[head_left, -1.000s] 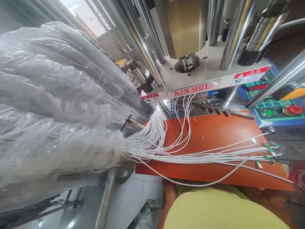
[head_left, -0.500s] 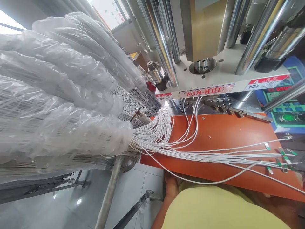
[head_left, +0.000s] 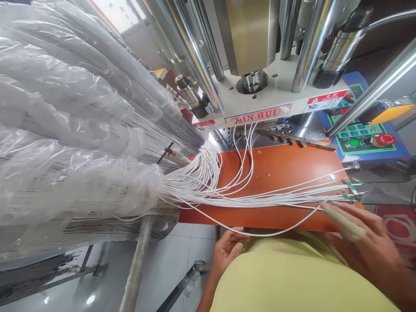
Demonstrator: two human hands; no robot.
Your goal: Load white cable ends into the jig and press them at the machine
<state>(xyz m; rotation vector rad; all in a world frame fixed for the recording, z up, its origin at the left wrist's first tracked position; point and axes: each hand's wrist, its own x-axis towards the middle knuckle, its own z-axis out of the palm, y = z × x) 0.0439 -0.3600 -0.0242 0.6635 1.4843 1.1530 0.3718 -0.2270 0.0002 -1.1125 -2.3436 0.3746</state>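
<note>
Under the MIN-HUI press [head_left: 258,116], head view. Left hand [head_left: 226,251] is at the near edge of the orange desk [head_left: 292,167], fingers loosely curled, released, holding nothing. Closest item is a slack loop of white wire [head_left: 256,234] running along the desk edge just past the fingertips.

Right hand [head_left: 365,234] is open, fingers spread and slightly blurred, at the near right of the desk. One finger [head_left: 341,222] has a pale wrap on it, and its tip reaches the same wire around the point where it meets the edge. Can't tell if there's real contact; no clenched grip visible.

White wire bundle [head_left: 201,188] fans out from the left across the desk, with most runs heading right. Their ends, with metal terminals and green markings [head_left: 351,195], lie at the far right corner. A smaller group of wires [head_left: 245,149] bends up toward a perforated steel plate [head_left: 240,136] under the press. On the left, plastic-wrapped bundles [head_left: 65,130] feed in thin grey strands [head_left: 162,138]. Control panel [head_left: 360,134] sits right of the press, with a green button [head_left: 353,143] and a red emergency stop [head_left: 386,139]. Person's yellow shirt [head_left: 292,277] fills the bottom of the view.
</note>
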